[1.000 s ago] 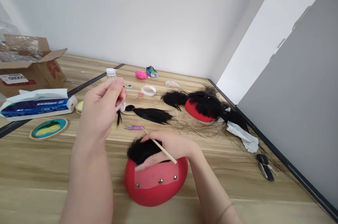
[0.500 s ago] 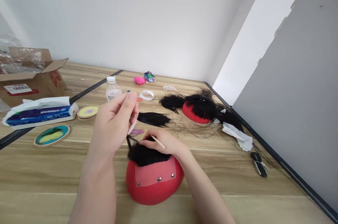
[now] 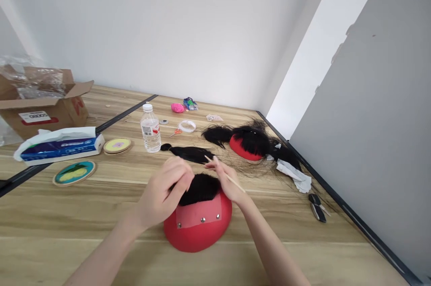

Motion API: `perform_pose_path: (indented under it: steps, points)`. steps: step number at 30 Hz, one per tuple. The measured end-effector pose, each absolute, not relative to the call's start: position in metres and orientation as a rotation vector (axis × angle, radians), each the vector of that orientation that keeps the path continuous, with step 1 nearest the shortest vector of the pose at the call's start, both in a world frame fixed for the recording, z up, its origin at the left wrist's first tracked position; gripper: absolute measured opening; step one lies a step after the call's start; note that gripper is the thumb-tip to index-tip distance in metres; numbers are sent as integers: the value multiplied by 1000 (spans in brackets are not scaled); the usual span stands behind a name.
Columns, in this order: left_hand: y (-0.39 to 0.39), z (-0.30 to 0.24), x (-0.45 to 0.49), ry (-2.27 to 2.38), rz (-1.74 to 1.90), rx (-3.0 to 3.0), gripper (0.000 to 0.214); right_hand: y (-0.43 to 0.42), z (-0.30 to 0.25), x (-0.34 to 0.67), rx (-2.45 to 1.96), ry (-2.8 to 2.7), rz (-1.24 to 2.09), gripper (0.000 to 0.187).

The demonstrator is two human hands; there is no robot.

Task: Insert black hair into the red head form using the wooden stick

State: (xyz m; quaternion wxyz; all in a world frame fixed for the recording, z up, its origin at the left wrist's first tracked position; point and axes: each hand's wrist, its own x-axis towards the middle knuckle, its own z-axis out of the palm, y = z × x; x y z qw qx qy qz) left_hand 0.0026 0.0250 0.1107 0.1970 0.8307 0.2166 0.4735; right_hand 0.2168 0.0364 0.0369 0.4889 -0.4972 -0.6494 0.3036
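Observation:
A red dome-shaped block lies on the wooden table in front of me, with a pink lace patch pinned to it and a tuft of black hair on top. My left hand rests against the left of the hair, fingers pinched together on something I cannot make out. My right hand sits at the right of the hair and grips a thin wooden-handled needle that slants up to the left.
A loose black hair bundle, a water bottle, a second red block covered in black hair, white cloth, black clippers, embroidery hoops, a tissue pack and a cardboard box lie around.
My left hand came down from in front of the bottle to the hair on the red block. My right hand shifted right with the needle. The view tilted up.

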Motion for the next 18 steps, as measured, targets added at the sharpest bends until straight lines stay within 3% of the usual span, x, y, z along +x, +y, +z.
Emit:
perform_pose_path:
  steps: [4,10,16,18]
  points:
    - [22,66,-2,275,1273,2198,33,30,24,236,-1138,-1363,692,64]
    - [26,21,-4,385,1266,2122,31,16,17,238,-1025,-1248,628,70]
    - [26,8,-5,553,1378,2122,34,-12,21,223,-1099,-1331,365,32]
    - [22,9,-2,596,1409,2089,36,-21,23,218,-1071,-1364,303,28]
